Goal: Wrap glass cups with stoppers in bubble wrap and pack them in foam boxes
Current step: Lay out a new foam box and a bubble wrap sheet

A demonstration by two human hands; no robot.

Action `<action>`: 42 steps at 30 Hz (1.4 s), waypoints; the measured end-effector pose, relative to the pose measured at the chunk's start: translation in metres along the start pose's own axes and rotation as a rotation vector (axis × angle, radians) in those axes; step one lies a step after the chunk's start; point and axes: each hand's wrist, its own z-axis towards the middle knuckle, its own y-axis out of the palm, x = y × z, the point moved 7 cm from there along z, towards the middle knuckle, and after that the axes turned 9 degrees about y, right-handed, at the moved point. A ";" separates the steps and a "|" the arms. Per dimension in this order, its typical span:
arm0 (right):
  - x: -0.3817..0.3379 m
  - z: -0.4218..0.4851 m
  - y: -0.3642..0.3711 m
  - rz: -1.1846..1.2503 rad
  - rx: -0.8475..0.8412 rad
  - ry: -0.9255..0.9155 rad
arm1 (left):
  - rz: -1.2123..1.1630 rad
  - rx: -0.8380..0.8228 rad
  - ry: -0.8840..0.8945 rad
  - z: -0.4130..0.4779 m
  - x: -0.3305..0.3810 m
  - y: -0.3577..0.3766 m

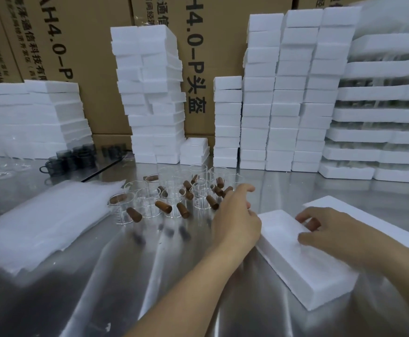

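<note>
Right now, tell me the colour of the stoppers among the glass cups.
The stoppers are brown, seen best in the head view.

Table point(150, 276): bare metal, brushed grain, glossy, mirroring the items on it. Cups point(173, 203): clear glass, smooth, with fine graduation lines on the wall. Stoppers point(163, 206): brown, wood-like, smooth, dull sheen. Box point(303, 263): white foam, matt, finely grainy. Stacks point(257, 93): the same white matt foam. Wrap point(40, 215): thin translucent plastic, cloudy white, soft sheen. Dark cups point(77, 154): smoky grey glass, glossy. Cartons point(96, 69): brown cardboard, matt, black print.
</note>
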 end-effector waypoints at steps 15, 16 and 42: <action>-0.031 -0.016 0.012 -0.015 0.071 -0.238 | 0.409 0.410 0.127 0.013 0.005 -0.101; -0.032 -0.016 0.014 -0.021 0.064 -0.233 | 0.462 0.372 0.092 0.016 -0.003 -0.103; -0.030 -0.014 0.017 0.033 0.041 -0.230 | 0.289 0.746 -0.546 -0.023 -0.120 -0.186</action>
